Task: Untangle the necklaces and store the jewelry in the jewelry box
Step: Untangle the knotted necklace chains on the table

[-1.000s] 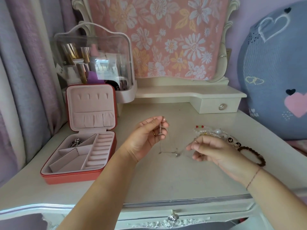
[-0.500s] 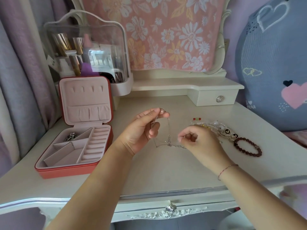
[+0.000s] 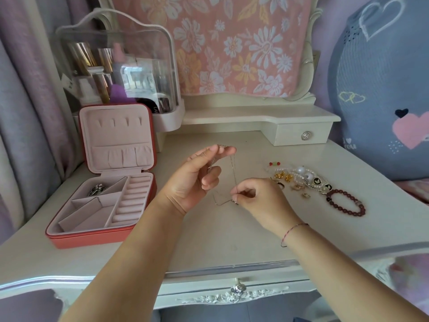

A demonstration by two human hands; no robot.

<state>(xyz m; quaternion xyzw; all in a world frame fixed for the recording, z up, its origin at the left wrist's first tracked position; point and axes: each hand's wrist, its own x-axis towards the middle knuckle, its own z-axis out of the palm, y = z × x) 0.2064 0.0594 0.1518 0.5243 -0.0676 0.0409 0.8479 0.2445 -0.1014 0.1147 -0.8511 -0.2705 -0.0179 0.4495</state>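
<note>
Plainly, the necklace chain (image 3: pixel 234 174) is hard to trace: it runs from the left hand (image 3: pixel 195 180), raised above the bench (image 3: pixel 232 235) and pinching it at the fingertips, down to the right hand (image 3: pixel 262 201), which pinches it lower with curled fingers; one strand or two, I cannot tell. One open jewelry box (image 3: pixel 92 238) stands at the left with one silvery piece (image 3: pixel 97 189) in a rear compartment; at the right lie one red bead bracelet (image 3: pixel 358 204) and a heap of pearls and gold bits (image 3: pixel 299 176), too jumbled to count.
</note>
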